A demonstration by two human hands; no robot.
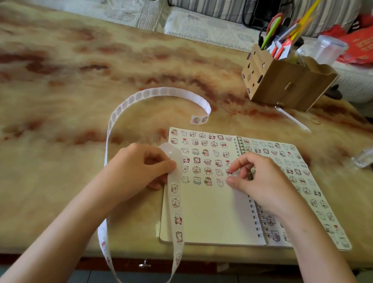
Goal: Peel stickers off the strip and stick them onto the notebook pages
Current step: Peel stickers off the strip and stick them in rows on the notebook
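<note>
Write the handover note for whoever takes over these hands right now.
Left hand: grips the sticker strip beside the notebook. The strip's peeled end curls across the table, and the rest hangs over the front edge.
Right hand: pinches a sticker on the left page, near the spiral.
Notebook: lies open, flat.
Done: right page looks covered; left page's upper rows are filled.
Left: press this sticker down, then fill the bare lower half.

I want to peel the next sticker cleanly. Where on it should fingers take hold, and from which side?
Probably its upper edge: the next sticker lies just below where the left hand holds the strip bent, which should lift that edge. Come from the right, the notebook side, near the right hand.
</note>
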